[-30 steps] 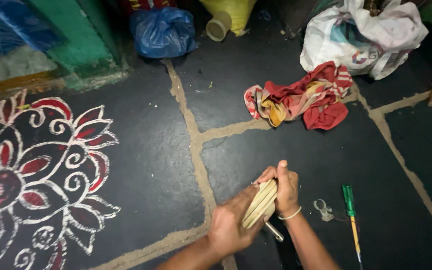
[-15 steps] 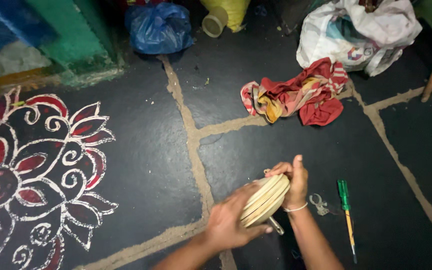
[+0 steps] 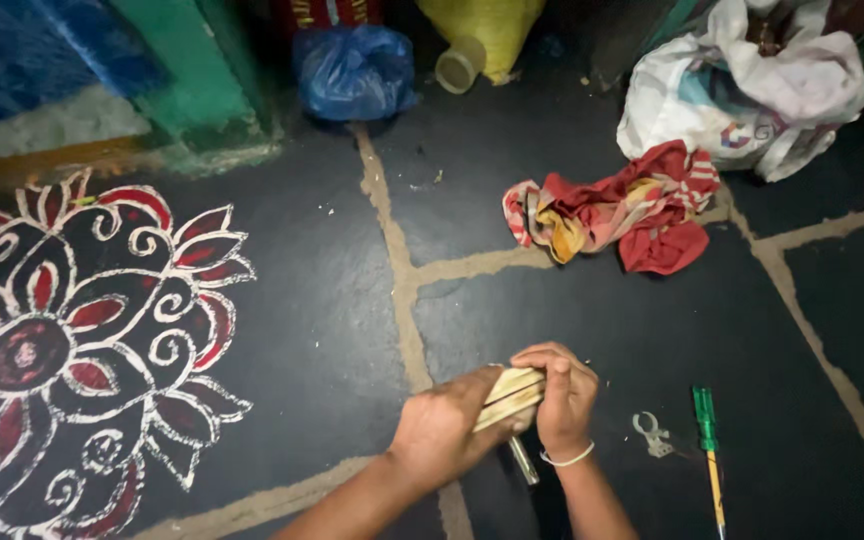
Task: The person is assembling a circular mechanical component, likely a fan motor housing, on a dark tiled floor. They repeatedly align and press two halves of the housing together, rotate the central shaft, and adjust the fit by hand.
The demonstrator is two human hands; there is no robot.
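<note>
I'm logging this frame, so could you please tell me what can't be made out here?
- Pale flat object, head view: both hands cover most of it.
- Metal rod: upper end hidden under the right hand.
- Left hand: its fingertips hidden.
- Screwdriver: tip cut off by bottom edge.

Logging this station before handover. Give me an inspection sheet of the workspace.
Surface: dark stone floor with pale joints.
Job's things: tan flat bundle held between both hands; small metal rod beneath it.
Clutter: green-handled screwdriver, small metal clip, red patterned cloth.
Grippers: left hand and right hand grip the bundle.
Cables: nothing seen.
Surroundings: painted flower design, blue bag, white bag.
</note>
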